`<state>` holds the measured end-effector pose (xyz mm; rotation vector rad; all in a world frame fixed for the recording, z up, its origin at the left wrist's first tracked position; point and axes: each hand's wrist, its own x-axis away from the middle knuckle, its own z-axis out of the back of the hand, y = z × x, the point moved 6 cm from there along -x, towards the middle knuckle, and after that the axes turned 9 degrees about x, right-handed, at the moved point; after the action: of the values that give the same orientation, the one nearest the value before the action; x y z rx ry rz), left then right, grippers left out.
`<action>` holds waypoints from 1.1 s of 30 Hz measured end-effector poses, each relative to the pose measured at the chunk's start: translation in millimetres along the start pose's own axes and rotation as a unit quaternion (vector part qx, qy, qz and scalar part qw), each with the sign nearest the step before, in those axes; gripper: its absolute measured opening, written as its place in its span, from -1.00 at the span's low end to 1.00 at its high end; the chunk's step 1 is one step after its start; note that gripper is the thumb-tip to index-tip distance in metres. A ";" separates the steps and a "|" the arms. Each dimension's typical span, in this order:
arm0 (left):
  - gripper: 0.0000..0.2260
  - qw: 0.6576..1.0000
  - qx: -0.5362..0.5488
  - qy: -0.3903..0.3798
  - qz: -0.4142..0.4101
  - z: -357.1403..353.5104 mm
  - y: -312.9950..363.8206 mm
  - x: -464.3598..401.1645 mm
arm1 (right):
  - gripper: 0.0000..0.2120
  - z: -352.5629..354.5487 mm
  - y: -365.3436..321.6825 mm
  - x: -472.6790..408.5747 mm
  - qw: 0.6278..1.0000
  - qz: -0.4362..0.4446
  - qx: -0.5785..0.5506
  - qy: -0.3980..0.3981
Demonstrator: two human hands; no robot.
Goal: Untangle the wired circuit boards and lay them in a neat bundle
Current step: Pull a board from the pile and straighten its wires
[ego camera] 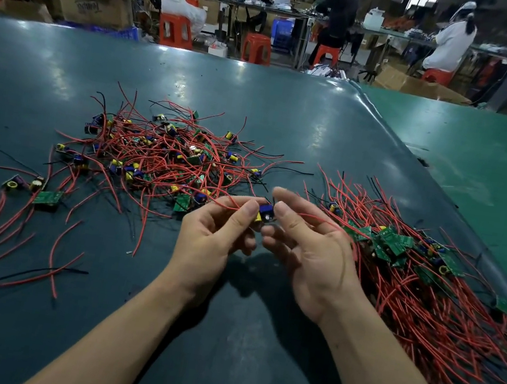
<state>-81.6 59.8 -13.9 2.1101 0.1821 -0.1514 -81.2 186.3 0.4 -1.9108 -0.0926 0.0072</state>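
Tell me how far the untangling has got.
Roughly midway. Done: a bundle lies at the right, wires running one way. In hand: left hand and right hand pinch one board. Left: the tangled pile and some strays.

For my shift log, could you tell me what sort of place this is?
Most likely an electronics assembly workshop: a tangled pile of wired circuit boards lies on a green work table, and seated workers on red plastic stools line long benches behind.

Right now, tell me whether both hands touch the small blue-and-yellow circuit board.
Touching. The head view shows left hand and right hand pinching the small blue-and-yellow circuit board between fingertips.
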 end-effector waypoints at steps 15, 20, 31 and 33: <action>-0.80 1.000 -0.003 -0.013 0.027 -1.2 -1.3 0.8 | -0.77 -0.2 9.3 1.7 0.994 -0.106 0.000 -0.012; -0.78 0.994 0.052 -0.031 0.089 -6.4 -7.0 2.1 | -0.70 -0.9 4.1 1.1 0.995 -0.082 0.005 -0.051; -0.79 1.000 0.003 -0.021 -0.018 -4.9 1.2 0.7 | -0.85 15.2 -5.3 -3.2 0.991 0.056 0.066 0.105; -0.82 0.999 -0.009 -0.008 -0.041 -3.5 3.3 0.4 | -0.83 16.4 -6.3 -3.3 0.986 0.076 0.064 0.133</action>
<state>-80.5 61.1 -9.4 2.0827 0.2602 -0.2155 -85.7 203.6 0.6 -1.7694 0.2282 -0.1354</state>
